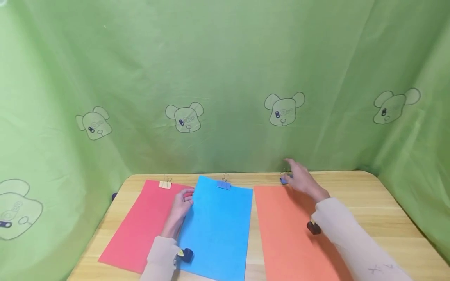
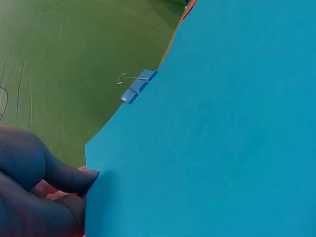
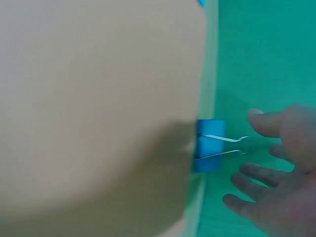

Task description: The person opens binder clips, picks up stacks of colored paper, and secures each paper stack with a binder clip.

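Note:
My left hand (image 1: 182,205) pinches the left edge of a blue paper sheet (image 1: 218,226) near its upper corner; in the left wrist view the thumb (image 2: 74,177) laps over the edge. A blue binder clip (image 1: 224,185) sits on that sheet's top edge, its wire handles upright. My right hand (image 1: 303,180) reaches over the top of an orange sheet (image 1: 288,226). There, another blue binder clip (image 3: 210,145) grips the sheet's top edge. In the right wrist view the right fingers are spread around the clip's wire handles, apart from them.
Left of the blue sheet lies a pink-red sheet (image 1: 140,222) with a pale yellow binder clip (image 1: 165,184) on its top edge. All sit on a wooden table (image 1: 379,218). A green curtain (image 1: 228,70) with bear-head prints hangs right behind the table's far edge.

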